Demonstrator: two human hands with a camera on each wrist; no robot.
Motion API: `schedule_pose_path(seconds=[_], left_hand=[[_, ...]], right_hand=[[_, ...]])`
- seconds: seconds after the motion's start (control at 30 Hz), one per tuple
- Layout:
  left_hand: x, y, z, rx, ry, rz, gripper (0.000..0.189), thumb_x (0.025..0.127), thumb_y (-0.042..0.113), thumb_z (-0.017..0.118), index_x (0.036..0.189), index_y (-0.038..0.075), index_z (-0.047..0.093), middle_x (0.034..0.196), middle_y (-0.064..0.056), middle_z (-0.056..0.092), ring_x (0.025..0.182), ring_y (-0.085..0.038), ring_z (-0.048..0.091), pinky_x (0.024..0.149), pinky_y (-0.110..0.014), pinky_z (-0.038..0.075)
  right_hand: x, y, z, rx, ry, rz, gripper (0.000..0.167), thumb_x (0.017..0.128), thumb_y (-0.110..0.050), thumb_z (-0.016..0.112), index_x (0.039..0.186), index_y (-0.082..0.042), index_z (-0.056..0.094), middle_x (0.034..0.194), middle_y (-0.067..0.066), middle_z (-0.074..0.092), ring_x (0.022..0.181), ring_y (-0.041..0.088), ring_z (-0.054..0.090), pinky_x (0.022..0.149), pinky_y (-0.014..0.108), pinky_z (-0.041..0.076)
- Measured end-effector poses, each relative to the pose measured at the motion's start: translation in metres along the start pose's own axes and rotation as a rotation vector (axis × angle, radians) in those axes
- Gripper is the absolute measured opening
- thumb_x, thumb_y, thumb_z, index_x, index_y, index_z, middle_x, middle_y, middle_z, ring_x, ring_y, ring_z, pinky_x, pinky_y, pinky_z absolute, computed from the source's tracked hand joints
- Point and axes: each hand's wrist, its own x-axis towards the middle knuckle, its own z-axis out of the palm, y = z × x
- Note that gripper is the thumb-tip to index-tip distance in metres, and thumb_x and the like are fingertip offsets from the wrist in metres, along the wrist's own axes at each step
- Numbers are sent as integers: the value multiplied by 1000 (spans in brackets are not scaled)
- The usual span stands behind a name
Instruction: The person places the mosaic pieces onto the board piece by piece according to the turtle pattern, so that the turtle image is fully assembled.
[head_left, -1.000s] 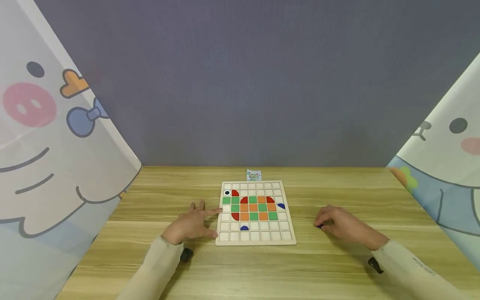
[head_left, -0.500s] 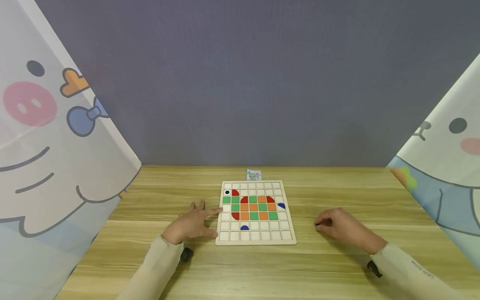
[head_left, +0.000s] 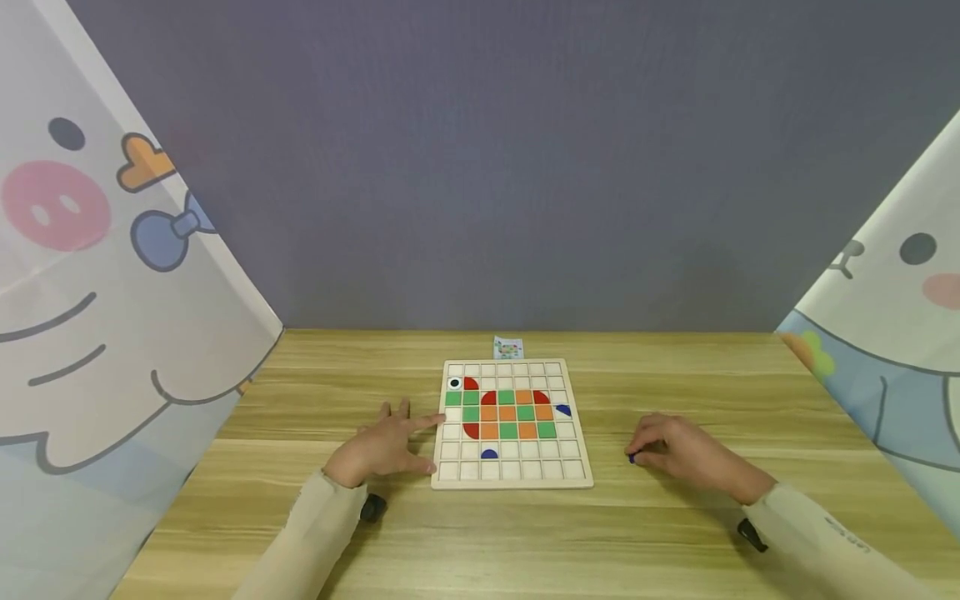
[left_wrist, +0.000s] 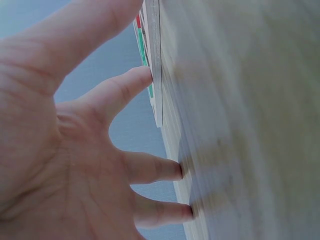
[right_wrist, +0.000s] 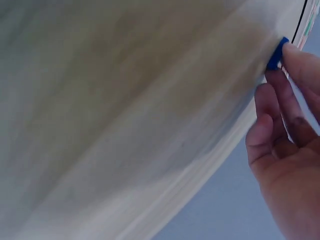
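A square wooden grid board (head_left: 531, 470) lies on the table, bearing red, green and orange tiles, a white tile with a black dot (head_left: 454, 383) and two blue pieces. One blue piece (head_left: 489, 454) is a half-round near the front; the other blue piece (head_left: 563, 410) is at the right edge. My left hand (head_left: 381, 448) has its fingers spread, the index fingertip and thumb at the board's left edge, other fingertips on the table. Right of the board, my right hand (head_left: 684, 452) pinches a small blue tile (right_wrist: 278, 53) between thumb and fingertips; its full shape is hidden.
A small printed card (head_left: 508, 348) with a coloured pattern lies behind the board. The wooden table (head_left: 480, 542) ends at a grey wall panel (head_left: 480, 208). Cartoon-printed white panels stand at the left and right.
The right hand has shifted slightly, and more of the blue tile now shows at its fingertips. The left hand and the pieces on the board have stayed put.
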Motion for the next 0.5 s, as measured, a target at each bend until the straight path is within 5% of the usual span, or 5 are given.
schedule_pose_path(seconds=[0.3, 0.5], left_hand=[[-1, 1, 0, 8, -7, -12, 75, 74, 43, 79, 141, 34, 46, 148, -34, 14, 131, -59, 6, 82, -83, 11], [0, 1, -1, 6, -7, -10, 75, 74, 42, 79, 141, 33, 46, 148, -34, 15, 131, -59, 6, 82, -83, 11]], right_hand=[[13, -11, 7, -38, 67, 141, 17, 79, -1, 73, 88, -14, 70, 84, -9, 62, 72, 2, 57, 61, 23, 50], [23, -17, 9, -93, 71, 150, 17, 76, -3, 76, 86, -15, 70, 82, -11, 63, 71, 2, 58, 61, 22, 49]])
